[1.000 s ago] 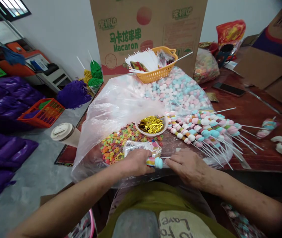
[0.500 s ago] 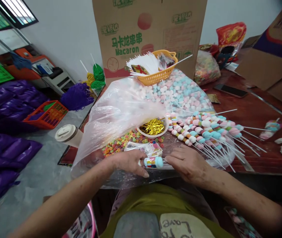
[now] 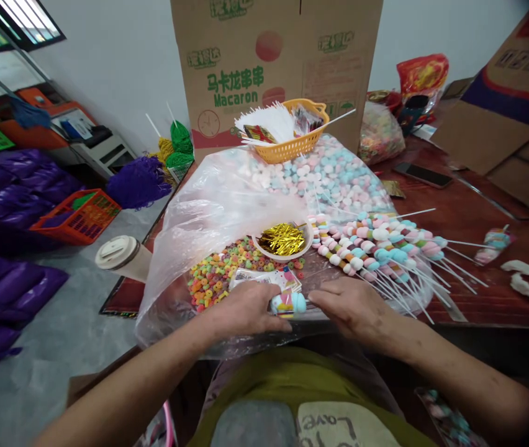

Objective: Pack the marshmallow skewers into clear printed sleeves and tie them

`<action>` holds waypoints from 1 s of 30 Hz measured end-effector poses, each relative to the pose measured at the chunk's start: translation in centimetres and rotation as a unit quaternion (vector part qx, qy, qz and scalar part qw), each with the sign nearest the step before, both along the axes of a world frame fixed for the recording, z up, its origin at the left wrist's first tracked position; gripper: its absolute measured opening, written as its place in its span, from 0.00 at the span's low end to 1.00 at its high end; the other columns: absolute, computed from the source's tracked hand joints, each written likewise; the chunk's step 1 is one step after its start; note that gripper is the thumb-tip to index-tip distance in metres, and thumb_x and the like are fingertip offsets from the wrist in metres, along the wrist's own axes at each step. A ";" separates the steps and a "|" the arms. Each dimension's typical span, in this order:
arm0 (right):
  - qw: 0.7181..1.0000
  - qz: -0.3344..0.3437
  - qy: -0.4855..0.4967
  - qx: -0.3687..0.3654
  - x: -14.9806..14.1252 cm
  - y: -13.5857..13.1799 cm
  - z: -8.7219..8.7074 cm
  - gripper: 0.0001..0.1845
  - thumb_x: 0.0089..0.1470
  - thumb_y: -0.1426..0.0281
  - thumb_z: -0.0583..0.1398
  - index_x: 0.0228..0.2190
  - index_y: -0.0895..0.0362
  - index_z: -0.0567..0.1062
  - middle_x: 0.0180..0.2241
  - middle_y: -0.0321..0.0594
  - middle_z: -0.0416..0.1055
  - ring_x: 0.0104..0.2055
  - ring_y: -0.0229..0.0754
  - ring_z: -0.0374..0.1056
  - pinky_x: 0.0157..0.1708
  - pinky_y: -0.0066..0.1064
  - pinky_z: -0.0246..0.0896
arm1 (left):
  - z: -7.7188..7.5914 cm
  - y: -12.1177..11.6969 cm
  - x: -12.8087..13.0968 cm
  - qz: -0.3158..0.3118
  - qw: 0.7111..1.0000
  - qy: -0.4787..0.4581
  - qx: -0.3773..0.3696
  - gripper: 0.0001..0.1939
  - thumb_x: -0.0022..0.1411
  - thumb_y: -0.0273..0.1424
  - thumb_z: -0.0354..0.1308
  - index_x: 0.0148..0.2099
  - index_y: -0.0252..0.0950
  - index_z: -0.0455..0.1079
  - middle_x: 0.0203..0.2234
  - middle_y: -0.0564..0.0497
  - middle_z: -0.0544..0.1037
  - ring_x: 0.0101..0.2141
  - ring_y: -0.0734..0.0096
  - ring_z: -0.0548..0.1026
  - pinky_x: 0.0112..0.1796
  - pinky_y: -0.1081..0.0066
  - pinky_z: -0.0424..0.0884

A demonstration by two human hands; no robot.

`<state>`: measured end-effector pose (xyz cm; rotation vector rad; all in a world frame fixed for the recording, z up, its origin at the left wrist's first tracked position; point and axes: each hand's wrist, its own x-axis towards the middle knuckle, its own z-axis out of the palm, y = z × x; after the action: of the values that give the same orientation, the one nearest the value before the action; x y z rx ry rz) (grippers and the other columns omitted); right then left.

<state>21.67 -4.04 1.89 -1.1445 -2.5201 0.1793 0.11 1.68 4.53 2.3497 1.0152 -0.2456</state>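
L. hand (image 3: 246, 307) gripping a short candy skewer (image 3: 287, 303) at front edge of bench (image 3: 462, 205): fingers over the near end, thumb stretched out below it. Skewer lies roughly level, clear printed wrap on it, pale blue end pointing R. R. hand (image 3: 355, 310) at that blue end, thumb & forefinger closed on the stick side; stick itself mostly hidden by fingertips.

Just behind L. hand: printed wrappers (image 3: 264, 277), flat, overlapping, partly on loose coloured rings (image 3: 215, 279) (orange, yellow, green, red). Behind those, white bowl (image 3: 310, 241) w/ gold twist ties (image 3: 283, 238).

R. of bowl: pile of candy skewers (image 3: 385, 242), pink/blue/white pcs, white sticks fanned twd R. & front. Clear plastic sheet (image 3: 208, 198) under much of this, also folded over at L. Pastel discs (image 3: 325, 171) heaped at back; yellow basket (image 3: 290, 151) behind, w/ white sticks (image 3: 267, 126) & small packets. Tall "Macaron" carton (image 3: 339, 87) at rear.

Far R.: phone (image 3: 423, 174) flat, one wrapped candy skewer (image 3: 493, 245), crumpled white strips (image 3: 528, 290). L. edge: lidded cup (image 3: 118, 253). Floor L.: orange crate (image 3: 78, 220), nr purple bags (image 3: 17, 192).
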 end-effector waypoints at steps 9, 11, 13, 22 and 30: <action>0.994 0.054 -0.058 0.080 1.4 0.4 2.2 0.11 0.54 0.78 0.49 0.30 0.58 0.70 0.23 0.39 0.67 0.26 0.38 0.57 0.27 0.31 0.45 | 1.0 0.5 -0.7 -0.023 0.985 0.011 -0.173 0.17 0.50 0.38 0.59 0.41 0.36 0.69 0.29 0.50 0.76 0.31 0.64 0.73 0.34 0.68 0.69; 0.999 -0.001 -0.044 0.012 1.4 0.3 2.2 0.11 0.54 0.77 0.49 0.28 0.58 0.69 0.24 0.39 0.67 0.26 0.38 0.59 0.26 0.30 0.45 | 0.5 -0.5 -0.2 0.018 0.997 0.007 0.080 0.23 0.52 0.34 0.57 0.51 0.36 0.64 0.40 0.45 0.75 0.41 0.57 0.71 0.46 0.59 0.64; 0.998 -0.046 -0.004 -0.046 1.2 0.2 2.1 0.11 0.56 0.75 0.48 0.27 0.58 0.69 0.24 0.39 0.67 0.26 0.37 0.60 0.26 0.28 0.47 | -0.3 -1.5 0.1 0.042 0.963 -0.003 0.266 0.24 0.57 0.30 0.52 0.57 0.37 0.58 0.47 0.42 0.71 0.49 0.54 0.67 0.54 0.50 0.51; 0.998 -0.007 -0.022 0.065 1.3 0.3 2.2 0.14 0.53 0.78 0.47 0.26 0.58 0.71 0.21 0.38 0.66 0.23 0.38 0.57 0.23 0.31 0.42 | 0.0 0.5 -0.2 -0.021 0.999 -0.031 -0.004 0.08 0.54 0.29 0.53 0.38 0.36 0.68 0.27 0.53 0.74 0.30 0.68 0.71 0.39 0.69 0.66; 0.989 0.063 -0.038 0.126 1.4 0.2 2.1 0.12 0.50 0.81 0.48 0.30 0.59 0.70 0.23 0.40 0.67 0.26 0.39 0.57 0.28 0.32 0.46 | 0.6 1.1 0.7 -0.021 0.983 -0.072 -0.170 0.11 0.49 0.33 0.58 0.36 0.35 0.67 0.23 0.58 0.68 0.25 0.75 0.66 0.26 0.78 0.61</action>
<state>23.07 -3.86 3.99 -0.9108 -2.5921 -0.1495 0.80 2.73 5.12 2.0463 0.7866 -0.2397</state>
